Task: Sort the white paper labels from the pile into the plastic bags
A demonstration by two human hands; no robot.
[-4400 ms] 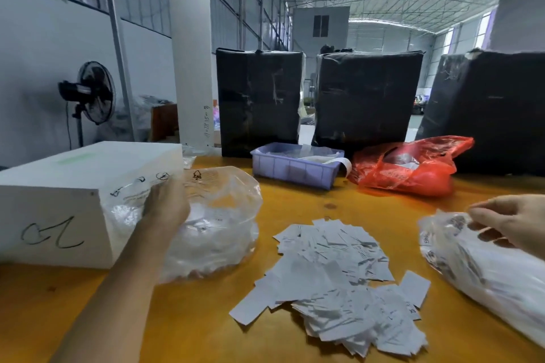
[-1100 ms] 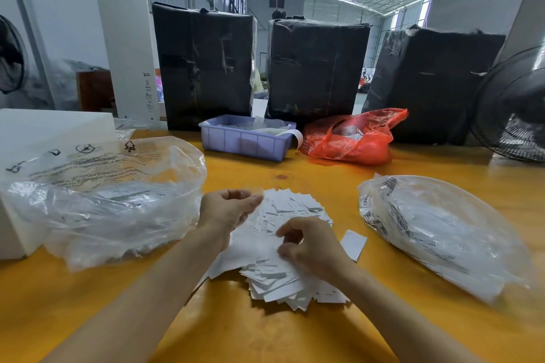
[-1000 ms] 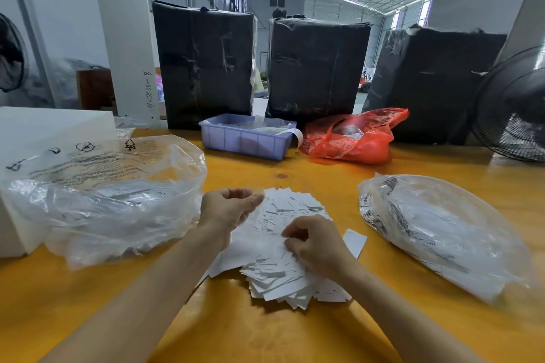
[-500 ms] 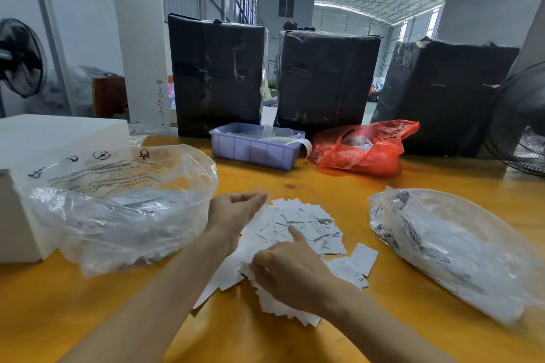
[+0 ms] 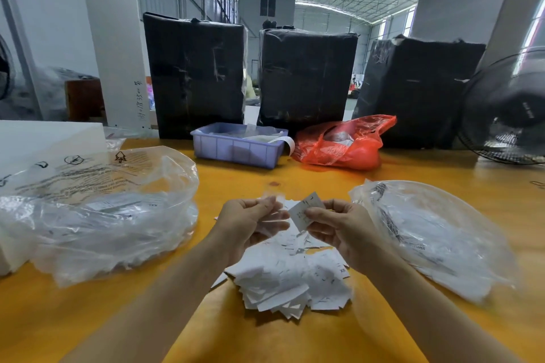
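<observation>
Sorting is under way but, by my judgement, far from finished: a sizeable pile of white paper labels [image 5: 290, 280] lies on the yellow tabletop [image 5: 88, 312] at near centre, loose and overlapping, with corners sticking out at all angles. Both hands are raised just above the far edge of that pile. The right hand [image 5: 339, 227] pinches a single label [image 5: 303, 211] between thumb and fingertips, its printed face tilted up; the grip is narrow and closed on that one slip. The left hand [image 5: 250, 222] has its fingers curled round a few more slips, though blur makes it impossible to count them or to see exactly how they are held. Two clear plastic bags flank the pile: the left bag [image 5: 97, 215], bulky and crumpled with printed warning text on its upper face, rests against a white box [image 5: 44, 138]; the right bag [image 5: 427, 233] lies flatter, and white contents show through its film. Both appear to hold labels already, so some sorting looks done. The labels are small, thin white rectangles with faint dark print; size letters show on a couple, the rest being too small to read. A purple bin [image 5: 236, 150] and a red bag [image 5: 342, 144] sit at the far side, apart from the work.
</observation>
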